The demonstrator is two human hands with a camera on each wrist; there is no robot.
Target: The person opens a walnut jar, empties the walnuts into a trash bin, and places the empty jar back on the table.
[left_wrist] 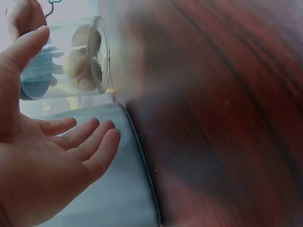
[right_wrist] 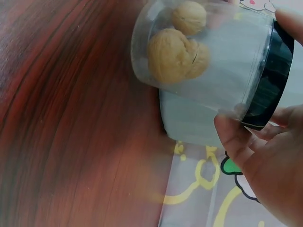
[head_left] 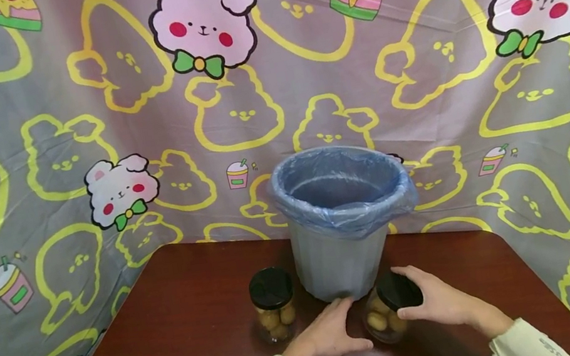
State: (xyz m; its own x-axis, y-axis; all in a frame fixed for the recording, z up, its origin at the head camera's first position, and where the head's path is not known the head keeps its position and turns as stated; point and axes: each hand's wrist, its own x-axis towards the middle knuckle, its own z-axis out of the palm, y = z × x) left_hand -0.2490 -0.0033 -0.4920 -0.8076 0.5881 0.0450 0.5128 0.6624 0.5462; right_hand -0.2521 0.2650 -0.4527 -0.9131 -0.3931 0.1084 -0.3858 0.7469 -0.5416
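My right hand (head_left: 444,301) grips a clear jar of walnuts (head_left: 383,321) by its black lid (right_wrist: 271,75), fingers and thumb on either side. The jar leans, its lid toward the right hand; several walnuts (right_wrist: 168,56) show through its wall. Just left of that jar, my left hand (head_left: 326,333) holds nothing, its fingers spread and slightly bent. In the left wrist view, the left palm (left_wrist: 45,165) faces up beside the jar, apart from it. A second walnut jar (head_left: 275,307) with a black lid stands upright on the table, left of the left hand.
A grey bin (head_left: 333,258) lined with a blue plastic bag (head_left: 349,217) stands on the table behind the hands. The dark red-brown table (head_left: 176,337) runs back to a patterned curtain (head_left: 163,136) with rabbit and bear faces.
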